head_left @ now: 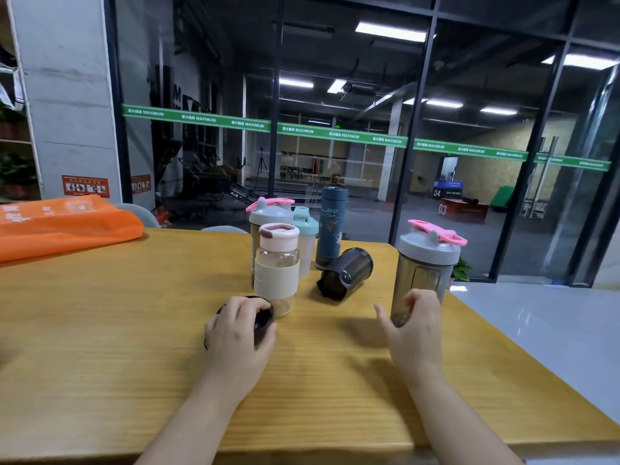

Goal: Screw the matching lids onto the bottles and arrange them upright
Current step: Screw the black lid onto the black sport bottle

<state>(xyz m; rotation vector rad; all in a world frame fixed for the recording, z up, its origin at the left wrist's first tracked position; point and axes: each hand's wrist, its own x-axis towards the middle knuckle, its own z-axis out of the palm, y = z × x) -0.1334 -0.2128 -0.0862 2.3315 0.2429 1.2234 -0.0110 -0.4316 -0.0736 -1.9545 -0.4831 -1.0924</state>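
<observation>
Gripping a dark lid [263, 322], left hand [236, 330] curls.

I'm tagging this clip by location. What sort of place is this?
Probably a gym's front area: the glass wall carries a green MAXIMUM banner, numbered plyo boxes sit on the floor beyond, and shaker bottles stand on the wooden table.

Grained wooden table [134, 330], translucent smoky plastic bottle [419, 280]
</observation>
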